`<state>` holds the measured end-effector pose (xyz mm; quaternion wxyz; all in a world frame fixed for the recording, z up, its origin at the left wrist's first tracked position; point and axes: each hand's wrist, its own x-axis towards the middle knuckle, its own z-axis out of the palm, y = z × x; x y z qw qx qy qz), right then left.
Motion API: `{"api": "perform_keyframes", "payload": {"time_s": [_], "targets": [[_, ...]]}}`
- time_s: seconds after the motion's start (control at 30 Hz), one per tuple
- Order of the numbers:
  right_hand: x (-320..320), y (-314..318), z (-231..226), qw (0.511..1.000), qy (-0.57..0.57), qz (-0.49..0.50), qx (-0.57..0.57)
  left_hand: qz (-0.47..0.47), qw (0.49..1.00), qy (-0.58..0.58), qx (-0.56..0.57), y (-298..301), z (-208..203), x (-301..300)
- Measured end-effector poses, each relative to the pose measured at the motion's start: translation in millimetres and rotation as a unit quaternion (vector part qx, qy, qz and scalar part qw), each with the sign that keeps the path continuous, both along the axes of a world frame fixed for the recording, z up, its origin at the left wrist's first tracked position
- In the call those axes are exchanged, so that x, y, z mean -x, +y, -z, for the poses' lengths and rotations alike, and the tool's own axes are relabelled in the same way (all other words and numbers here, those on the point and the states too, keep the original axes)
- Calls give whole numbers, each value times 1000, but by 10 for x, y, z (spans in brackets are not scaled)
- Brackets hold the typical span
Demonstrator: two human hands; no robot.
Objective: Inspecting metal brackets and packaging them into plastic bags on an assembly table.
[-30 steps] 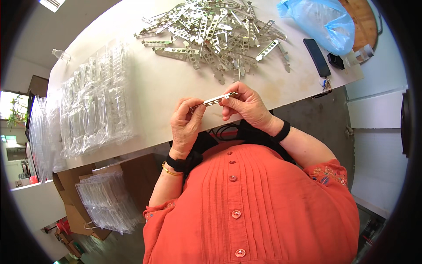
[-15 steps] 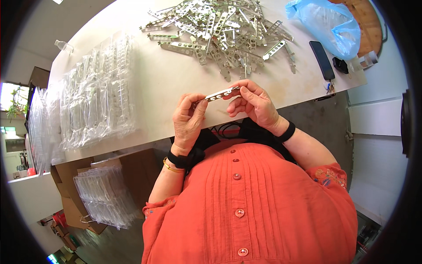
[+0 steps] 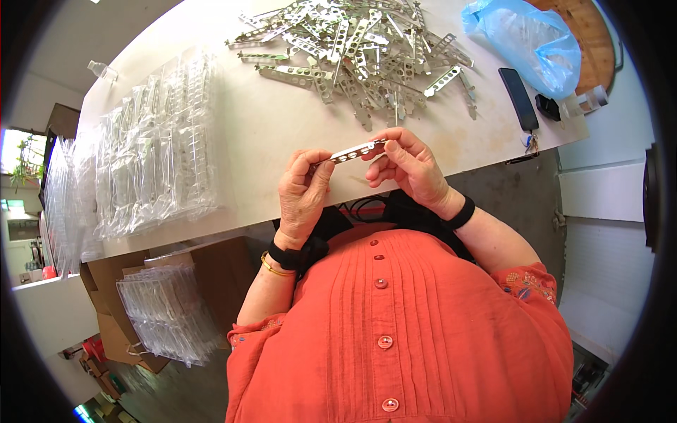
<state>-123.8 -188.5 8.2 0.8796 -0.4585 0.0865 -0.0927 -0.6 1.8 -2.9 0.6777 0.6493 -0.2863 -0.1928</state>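
The right hand [image 3: 415, 168] has shifted its thumb toward the end of the perforated metal bracket [image 3: 350, 151]. Its grip and the left hand [image 3: 302, 194] pinch opposite ends above the desk [image 3: 257, 141]. Judged light, stiff, slick; end holds suit.

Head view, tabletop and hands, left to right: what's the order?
Clear plastic packs, left hand, held metal strip, right hand, dark phone, small black object, clear container.
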Motion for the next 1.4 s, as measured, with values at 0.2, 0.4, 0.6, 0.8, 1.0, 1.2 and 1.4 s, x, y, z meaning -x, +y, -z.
{"api": "perform_keyframes", "payload": {"time_s": [0.2,0.4,0.6,0.8,1.0,1.2,1.4], "targets": [[-26,23,18,998,8,12,53,2,1000,-16,-12,7,7,4],[-47,32,86,997,7,26,70,-1,1000,-13,-13,-8,-23,13],[-52,29,105,996,4,28,84,5,1000,-22,0,-2,-8,8],[-25,25,145,997,1,36,70,10,998,-47,-28,-2,71,-14],[-66,50,74,998,-7,32,44,12,999,20,-36,30,35,32],[-12,28,44,999,6,32,19,16,996,-27,-82,-2,-9,21],[54,1,35,999,-2,17,27,22,979,-160,-122,-36,-160,77]]}}
